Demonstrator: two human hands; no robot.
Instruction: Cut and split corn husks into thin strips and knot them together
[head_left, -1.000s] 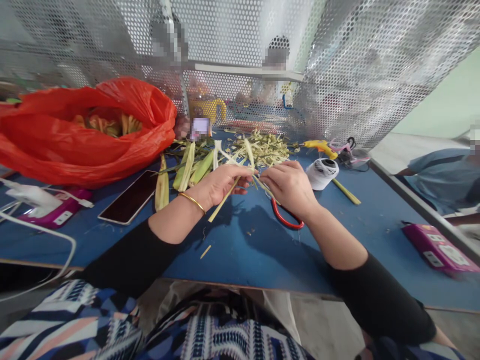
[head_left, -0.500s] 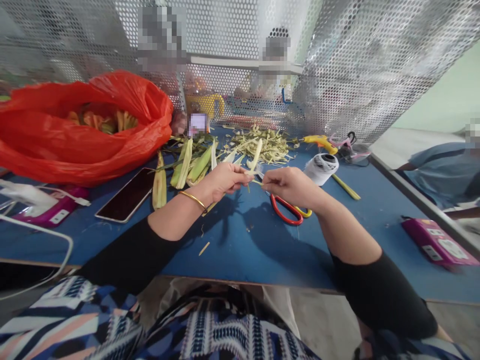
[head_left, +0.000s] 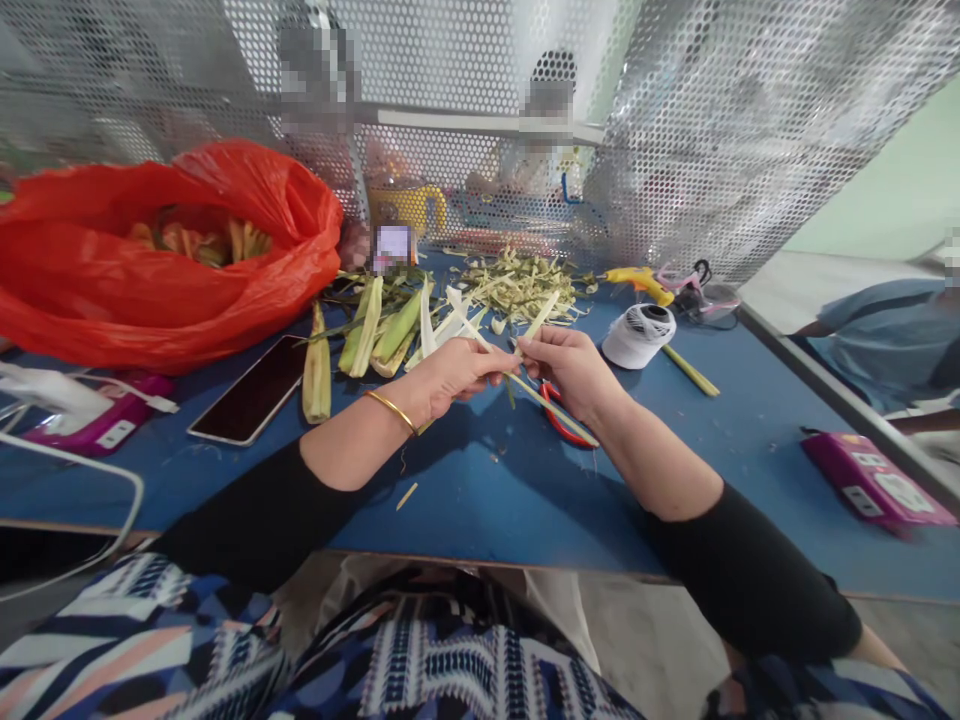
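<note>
Pale green husk strips point(head_left: 555, 402) cross between my two hands over the middle of the table. My left hand point(head_left: 474, 368), with a gold bangle at the wrist, pinches them where they cross. My right hand point(head_left: 559, 362) is closed on a strip just beside it, thumb against fingers. One long strip hangs down to the right below my right hand. Red-handled scissors point(head_left: 564, 425) lie partly hidden under that hand. Whole husks point(head_left: 397, 330) and white husk pieces point(head_left: 450, 325) lie behind my left hand, and a heap of shredded strips point(head_left: 525, 285) is farther back.
A red plastic bag point(head_left: 292, 230) bulges at the left, near a phone point(head_left: 251, 392) and a purple power strip point(head_left: 124, 415). White thread point(head_left: 637, 338), a yellow glue gun point(head_left: 641, 283) and a purple box point(head_left: 874, 480) are at the right. Perforated metal point(head_left: 465, 85) stands behind; a person sits at far right.
My right hand has moved slightly left, close against my left hand, and turned. A long strip now shows trailing down to the right, across the scissors.
</note>
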